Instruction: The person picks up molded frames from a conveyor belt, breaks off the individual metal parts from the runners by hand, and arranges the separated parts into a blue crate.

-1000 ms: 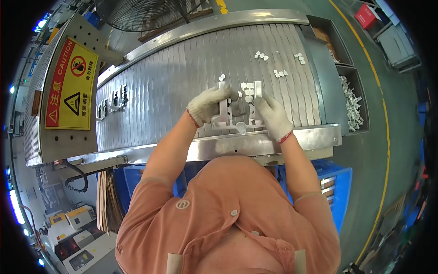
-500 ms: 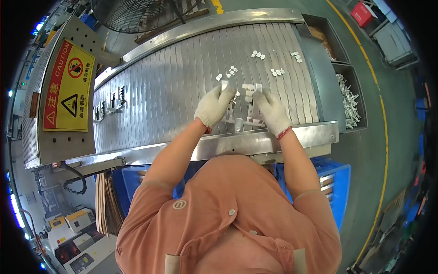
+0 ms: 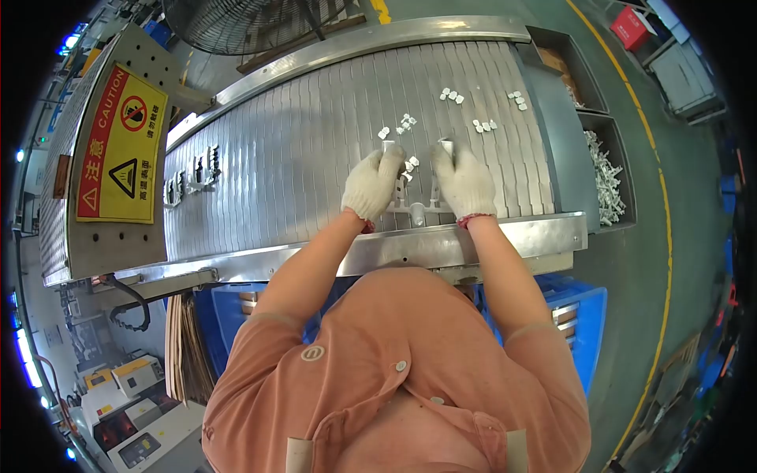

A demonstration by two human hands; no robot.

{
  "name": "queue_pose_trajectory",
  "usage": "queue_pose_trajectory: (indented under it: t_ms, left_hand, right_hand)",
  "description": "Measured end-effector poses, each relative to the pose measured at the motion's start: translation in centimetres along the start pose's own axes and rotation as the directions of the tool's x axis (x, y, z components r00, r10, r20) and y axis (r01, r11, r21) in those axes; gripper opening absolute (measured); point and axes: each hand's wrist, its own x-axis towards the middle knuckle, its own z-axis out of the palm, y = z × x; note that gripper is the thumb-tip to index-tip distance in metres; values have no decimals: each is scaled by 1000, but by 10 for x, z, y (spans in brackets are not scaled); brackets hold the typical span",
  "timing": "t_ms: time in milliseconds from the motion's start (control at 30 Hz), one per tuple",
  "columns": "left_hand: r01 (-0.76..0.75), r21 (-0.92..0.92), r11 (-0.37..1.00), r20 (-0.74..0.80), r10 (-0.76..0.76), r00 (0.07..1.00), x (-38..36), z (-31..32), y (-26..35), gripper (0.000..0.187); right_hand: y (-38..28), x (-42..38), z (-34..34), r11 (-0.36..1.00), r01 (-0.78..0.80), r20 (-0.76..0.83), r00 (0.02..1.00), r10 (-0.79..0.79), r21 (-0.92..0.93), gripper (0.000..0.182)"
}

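My left hand, in a white knitted glove, is closed on the left arm of a white plastic sprue. My right hand, gloved the same way, is closed round the sprue's right arm and slightly blurred. A pale tip shows beyond the fingers of each hand. The sprue's crossbar and stubby centre post lie near the conveyor's front rail; the hands hide most of its arms. Small white plastic pieces are between the hands, beside my left fingers. More white pieces rest just beyond them.
The slatted metal conveyor carries further white clusters at right and dark parts at left. A bin of white scrap stands off its right end. A machine cover with a caution sign is at left, a fan behind.
My right hand has turned and moved slightly left, and the white pieces that showed along its inner side are now hidden. The left hand keeps its grip.
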Motion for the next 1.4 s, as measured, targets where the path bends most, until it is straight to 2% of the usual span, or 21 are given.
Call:
queue_pose_trajectory:
  t_ms: [100,133,233,333,400,533,600,633,667,767,800,900,1000,1033,1100,1133,1167,1233,1267,1367,1400]
  left_hand:
    - [-4,-64,998,-67,0,998,1,4,0,81]
    - [-2,-79,997,-79,-4,997,1,5,0,81]
    - [-49,48,998,-94,53,994,11,8,-3,84]
    - [-16,30,999,-32,17,999,11,4,-1,86]
    - [112,-78,991,7,-112,994,4,1,10,87]
    - [324,-231,918,217,-276,936,11,2,-3,90]
    - [172,-38,984,203,-160,966,7,-5,-1,91]
    - [92,59,994,200,-103,974,3,-10,5,92]
    - [83,176,981,134,-107,985,-2,-11,16,87]
    - [106,386,917,78,-146,986,-12,-17,27,80]
    - [100,371,923,50,-127,991,-14,-17,22,78]
    - [-142,497,856,125,92,988,-23,-24,4,75]
    - [-110,548,829,88,74,993,-46,-38,12,71]
    - [-148,546,825,135,88,987,-54,-47,13,70]
    - [-221,536,815,228,112,967,-72,-67,7,68]
    - [-274,468,840,203,199,959,-83,-71,-2,69]
    - [-277,420,864,195,212,958,-95,-79,-4,69]
    - [-282,310,908,179,236,955,-122,-92,-9,70]
    - [-192,251,949,92,174,980,-130,-98,-21,71]
    - [8,-27,1000,-102,-11,995,-162,-104,-65,72]
    - [32,-135,990,-159,-53,986,-174,-108,-77,72]
  right_hand:
    - [11,-2,2,992,46,-48,998,-40,118,65]
    - [10,-7,1,994,44,-23,999,-42,100,63]
    - [7,-15,-8,994,64,-2,998,-65,92,62]
    - [13,-19,-5,978,111,-23,994,-108,179,60]
    - [19,-20,-8,963,129,3,991,-134,235,58]
    - [37,-12,3,954,116,41,990,-133,277,62]
    - [46,-7,11,952,51,96,992,-83,301,64]
    - [42,-8,10,969,9,125,991,-41,248,66]
    - [35,-9,9,980,-26,149,989,-4,197,67]
    - [23,-21,17,995,-70,168,984,56,75,68]
    - [20,-24,20,997,-69,166,984,62,37,68]
    - [29,-23,42,1000,-30,191,981,30,-3,67]
    - [20,-24,46,999,24,266,963,-36,48,64]
    - [14,-24,46,998,27,301,953,-44,60,63]
    - [20,-17,52,992,-25,460,887,-34,121,61]
    - [8,-26,44,984,-60,516,856,-34,166,60]
    - [16,-23,44,979,158,485,851,-200,126,57]
    - [-1,-35,39,937,333,446,826,-346,110,49]
    - [-39,-48,30,944,298,423,844,-330,141,44]
    - [-121,-90,22,861,495,469,792,-390,-120,42]
    - [-133,-96,33,859,506,475,776,-415,-76,42]
